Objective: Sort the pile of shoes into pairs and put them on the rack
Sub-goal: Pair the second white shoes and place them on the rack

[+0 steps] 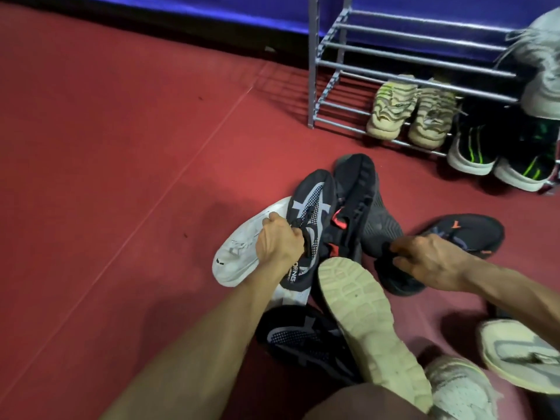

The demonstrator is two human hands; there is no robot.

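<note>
The left hand (278, 241) has its grip clamped on the laces of a black-and-white sneaker (312, 216) atop the pile mid-floor, while the right hand (430, 256) pinches a black knit shoe (378, 225). Lifting by laces may drag the white sneaker (242, 250) beneath. The rack (378, 71) by the wall has free bars left of the beige pair (409, 113).

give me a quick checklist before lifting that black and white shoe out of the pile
1. Left hand gripping the black and white shoe at its laces: ok.
2. Its match, the second black and white shoe, in sight near the knee: ok.
3. Right hand free to take the match: not ok, it is on a black shoe.
4. Rack has free bars: ok.
5. Shoe clear of the pile: cannot tell.
</note>
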